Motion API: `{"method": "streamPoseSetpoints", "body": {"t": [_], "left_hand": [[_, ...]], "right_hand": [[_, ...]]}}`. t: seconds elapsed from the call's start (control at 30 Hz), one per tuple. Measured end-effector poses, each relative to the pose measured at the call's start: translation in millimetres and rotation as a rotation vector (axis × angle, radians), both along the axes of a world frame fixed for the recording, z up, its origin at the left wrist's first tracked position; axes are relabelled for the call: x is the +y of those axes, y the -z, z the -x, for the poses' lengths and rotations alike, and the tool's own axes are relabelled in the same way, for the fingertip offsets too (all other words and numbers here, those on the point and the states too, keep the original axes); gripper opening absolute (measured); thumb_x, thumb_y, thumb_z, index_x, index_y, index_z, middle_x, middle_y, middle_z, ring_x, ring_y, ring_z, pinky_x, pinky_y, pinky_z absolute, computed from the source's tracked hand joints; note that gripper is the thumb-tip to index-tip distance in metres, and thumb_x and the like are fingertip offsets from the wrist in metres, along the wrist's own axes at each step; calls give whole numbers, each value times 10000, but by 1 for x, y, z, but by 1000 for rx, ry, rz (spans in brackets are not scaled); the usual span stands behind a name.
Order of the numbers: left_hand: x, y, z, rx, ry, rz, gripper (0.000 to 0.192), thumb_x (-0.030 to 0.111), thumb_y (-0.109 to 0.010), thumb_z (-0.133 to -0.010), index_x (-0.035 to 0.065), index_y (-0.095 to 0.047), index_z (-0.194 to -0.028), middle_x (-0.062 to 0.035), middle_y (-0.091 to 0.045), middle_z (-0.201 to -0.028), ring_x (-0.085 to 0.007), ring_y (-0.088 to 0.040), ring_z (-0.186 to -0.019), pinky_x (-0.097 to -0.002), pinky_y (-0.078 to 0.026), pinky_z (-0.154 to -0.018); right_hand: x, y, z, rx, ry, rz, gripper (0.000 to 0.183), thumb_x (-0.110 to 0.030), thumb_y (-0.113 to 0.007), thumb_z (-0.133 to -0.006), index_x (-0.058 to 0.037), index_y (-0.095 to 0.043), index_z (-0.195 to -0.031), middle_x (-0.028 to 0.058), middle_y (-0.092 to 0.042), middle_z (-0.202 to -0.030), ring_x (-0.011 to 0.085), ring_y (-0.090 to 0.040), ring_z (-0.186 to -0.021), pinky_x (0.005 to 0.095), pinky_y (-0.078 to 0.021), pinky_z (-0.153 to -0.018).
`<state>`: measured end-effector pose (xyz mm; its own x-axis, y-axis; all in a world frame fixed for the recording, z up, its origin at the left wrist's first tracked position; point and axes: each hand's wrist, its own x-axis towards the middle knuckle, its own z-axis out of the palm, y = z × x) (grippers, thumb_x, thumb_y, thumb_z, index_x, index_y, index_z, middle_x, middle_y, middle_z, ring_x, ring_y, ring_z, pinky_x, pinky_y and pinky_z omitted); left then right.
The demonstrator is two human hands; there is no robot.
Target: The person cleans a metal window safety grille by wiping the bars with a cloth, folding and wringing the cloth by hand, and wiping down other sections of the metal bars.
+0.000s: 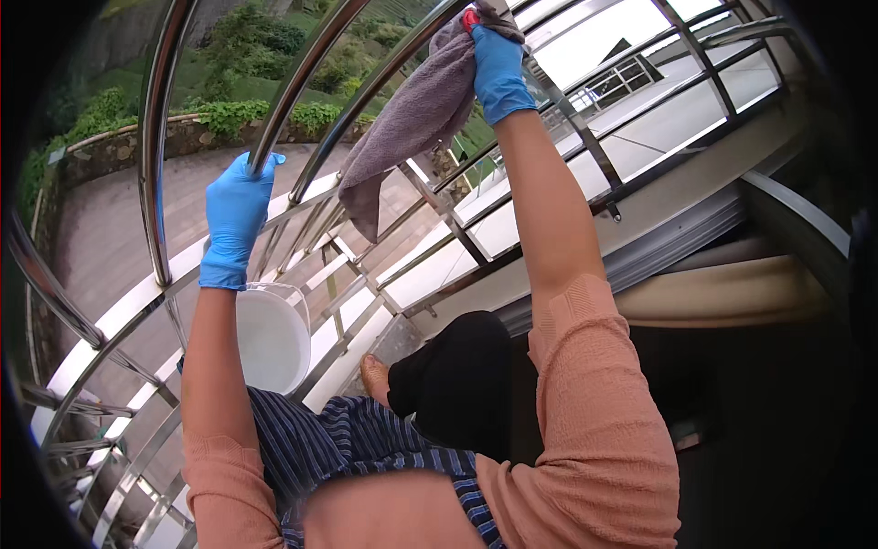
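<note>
My left hand (240, 202), in a blue disposable glove, grips a shiny metal bar (295, 86) of a stainless-steel window guard. High up on the right, my right hand (501, 72) wears the same kind of glove and holds a purple-grey towel (418, 120). The towel hangs down to the left, in front of the metal bars. A small red patch shows at a fingertip of the right glove. Where the towel's upper end meets the metal, the contact is partly hidden by the hand.
Below my left forearm is a white plastic bucket (271, 340) with a wire handle. A sliding-window track (651, 240) runs along the sill at right, beside a beige cloth (720, 295). My bare foot (375, 379) rests near the ledge. Paved ground (103, 219) lies far below, beyond the bars.
</note>
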<state>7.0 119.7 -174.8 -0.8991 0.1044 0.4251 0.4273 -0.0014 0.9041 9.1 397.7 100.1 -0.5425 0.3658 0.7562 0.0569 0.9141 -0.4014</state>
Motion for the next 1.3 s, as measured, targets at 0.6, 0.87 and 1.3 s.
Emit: {"method": "streamPoseSetpoints", "body": {"t": [0.6, 0.87, 1.3], "left_hand": [[3, -10, -6, 5, 35, -99, 170, 222, -599, -900, 110, -720, -941, 10, -487, -541, -45, -429, -409, -259, -363, -411], [-6, 1, 4, 152, -60, -1, 156, 234, -605, -897, 131, -716, -934, -69, -621, -639, -121, -510, -442, -286, -441, -475], [-13, -20, -14, -231, 95, -202, 148, 177, -621, -899, 74, -716, -949, 32, -455, -490, -40, -383, -372, -238, -281, -375]], "right_hand": [[55, -61, -31, 596, -884, 888, 392, -423, -387, -959, -107, -590, -1070, 150, -651, -1006, 318, -636, -886, 489, -540, -822], [-8, 18, -88, 13, -655, 921, 599, -518, -568, -895, -76, -479, -1289, 131, -547, -1231, 256, -554, -1108, 379, -488, -950], [43, 11, -117, 470, -692, 1380, 452, -431, -337, -979, -96, -485, -1243, 91, -585, -1211, 239, -559, -1095, 377, -445, -982]]}}
